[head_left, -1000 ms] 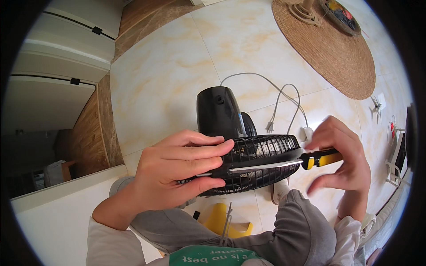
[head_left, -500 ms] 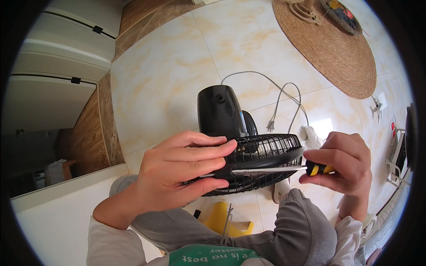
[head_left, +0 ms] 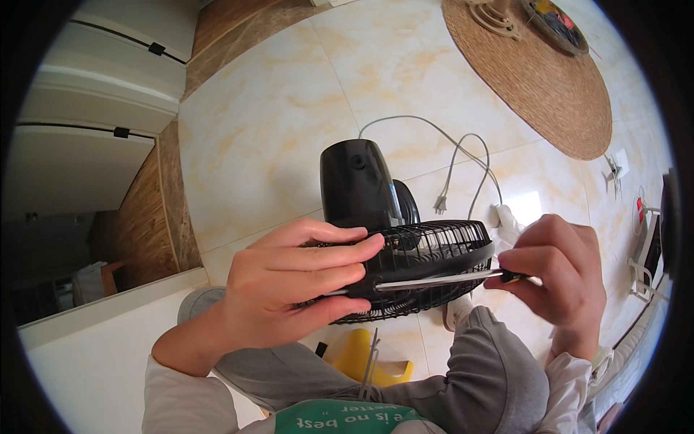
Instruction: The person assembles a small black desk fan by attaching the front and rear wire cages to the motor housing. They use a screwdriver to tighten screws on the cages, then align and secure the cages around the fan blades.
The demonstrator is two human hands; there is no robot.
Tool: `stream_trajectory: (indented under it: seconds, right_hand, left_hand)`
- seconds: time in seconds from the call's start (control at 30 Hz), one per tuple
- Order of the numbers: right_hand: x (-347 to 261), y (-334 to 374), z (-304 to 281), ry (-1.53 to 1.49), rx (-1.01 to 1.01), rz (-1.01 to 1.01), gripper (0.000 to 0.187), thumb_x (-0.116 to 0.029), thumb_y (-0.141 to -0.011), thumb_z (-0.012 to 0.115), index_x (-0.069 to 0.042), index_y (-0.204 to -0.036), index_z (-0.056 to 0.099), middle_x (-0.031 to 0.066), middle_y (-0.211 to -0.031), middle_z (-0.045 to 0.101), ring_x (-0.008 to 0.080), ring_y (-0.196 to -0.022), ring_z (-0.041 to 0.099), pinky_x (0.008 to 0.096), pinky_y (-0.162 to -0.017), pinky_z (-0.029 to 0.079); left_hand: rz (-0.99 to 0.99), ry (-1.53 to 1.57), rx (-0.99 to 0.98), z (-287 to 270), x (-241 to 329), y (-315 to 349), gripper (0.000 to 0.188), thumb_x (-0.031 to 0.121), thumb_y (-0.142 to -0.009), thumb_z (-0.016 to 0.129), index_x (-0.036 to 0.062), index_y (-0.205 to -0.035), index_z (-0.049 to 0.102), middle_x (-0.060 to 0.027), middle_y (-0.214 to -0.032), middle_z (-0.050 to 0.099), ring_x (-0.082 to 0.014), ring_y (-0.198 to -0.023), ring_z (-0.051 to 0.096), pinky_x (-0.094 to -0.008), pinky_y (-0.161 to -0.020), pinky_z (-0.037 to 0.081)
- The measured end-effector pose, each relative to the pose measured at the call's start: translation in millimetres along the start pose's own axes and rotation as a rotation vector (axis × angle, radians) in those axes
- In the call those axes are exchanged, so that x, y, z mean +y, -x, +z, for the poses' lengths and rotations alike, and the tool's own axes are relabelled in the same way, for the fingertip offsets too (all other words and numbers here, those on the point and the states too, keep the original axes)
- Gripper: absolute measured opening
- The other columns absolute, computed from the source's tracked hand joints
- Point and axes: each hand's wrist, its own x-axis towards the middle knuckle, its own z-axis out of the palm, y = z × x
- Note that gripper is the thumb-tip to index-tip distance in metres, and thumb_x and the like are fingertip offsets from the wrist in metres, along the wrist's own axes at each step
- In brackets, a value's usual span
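Observation:
A black electric fan (head_left: 358,181) lies in front of me, its motor housing pointing away and its round wire cage (head_left: 454,235) turned edge-on. My left hand (head_left: 300,271) grips the cage rim at its left, thumb below and fingers over the top. In my right hand (head_left: 553,271) is the handle of a screwdriver (head_left: 441,280). Its long metal shaft runs leftward along the rim, and the tip meets the black rim near my left fingertips. What the tip touches is too small to make out.
A grey power cord (head_left: 452,163) with its plug (head_left: 440,205) curls over the marbled floor tiles behind the fan. A round woven mat (head_left: 535,87) lies at the far right. Between my legs is a yellow object (head_left: 354,354). White cabinet doors (head_left: 87,145) line the left.
The screwdriver handle has turned in my right hand, so its yellow part is now hidden by the fingers. My left hand and the fan have hardly moved.

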Motion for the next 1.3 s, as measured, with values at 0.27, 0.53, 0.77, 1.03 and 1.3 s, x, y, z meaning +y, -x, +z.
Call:
stream_trajectory:
  seconds: [0.27, 0.53, 0.77, 1.03, 1.3]
  right_hand:
    - [28.9, -3.8, 2.0, -0.214, -0.265, -0.039, 0.037, -0.033, -0.076, 0.078, -0.005, -0.101, 0.074, 0.0018, -0.068, 0.062, 0.017, -0.051, 0.057, 0.0316, -0.045, 0.04]
    - [15.4, -0.5, 1.3, -0.065, 0.008, -0.159, 0.034, -0.027, -0.069, 0.081, -0.002, -0.09, 0.07, 0.0087, -0.074, 0.065, 0.0216, -0.057, 0.061, 0.0301, -0.048, 0.048]
    - [24.3, 2.2, -1.6, -0.257, -0.235, 0.001, 0.032, -0.028, -0.079, 0.078, -0.002, -0.097, 0.073, 0.0057, -0.068, 0.062, 0.0195, -0.052, 0.058, 0.0323, -0.044, 0.041]
    - [113.7, 138.3, 18.1, -0.417, 0.076, 1.021, 0.024, -0.021, -0.1, 0.061, 0.002, -0.105, 0.068, 0.0078, -0.076, 0.065, 0.0113, -0.065, 0.055, 0.0276, -0.056, 0.043]
    - [178.0, 417.5, 239.4, 0.223, 0.181, 1.622, 0.032, -0.024, -0.088, 0.074, 0.003, -0.095, 0.057, 0.0207, -0.084, 0.068, 0.0394, -0.08, 0.066, 0.0461, -0.074, 0.051]
  left_hand:
    - [0.024, 0.031, -0.042, 0.6, -0.6, -1.0, 0.034, 0.009, -0.065, 0.086, -0.0059, -0.092, 0.072, -0.0167, -0.113, 0.073, -0.0336, -0.101, 0.068, -0.0362, -0.08, 0.057]
    - [0.023, 0.02, -0.031, 2.3, 0.0, -1.0, 0.035, 0.009, -0.065, 0.087, -0.006, -0.093, 0.071, -0.0172, -0.112, 0.073, -0.0336, -0.101, 0.069, -0.0364, -0.079, 0.056]
    - [0.014, 0.013, -0.06, 2.0, 1.6, -0.3, 0.036, 0.007, -0.065, 0.087, -0.0071, -0.094, 0.071, -0.0203, -0.112, 0.072, -0.0368, -0.103, 0.068, -0.0395, -0.082, 0.057]
    - [-0.004, 0.016, -0.026, -4.4, -2.1, 3.9, 0.039, 0.003, -0.068, 0.083, -0.0057, -0.104, 0.07, -0.0217, -0.117, 0.07, -0.0381, -0.103, 0.067, -0.0407, -0.085, 0.057]
    - [-0.037, -0.066, -0.12, -2.2, 2.2, 2.2, 0.057, 0.011, -0.066, 0.085, -0.0025, -0.118, 0.065, -0.0244, -0.13, 0.064, -0.0384, -0.105, 0.066, -0.0413, -0.088, 0.054]
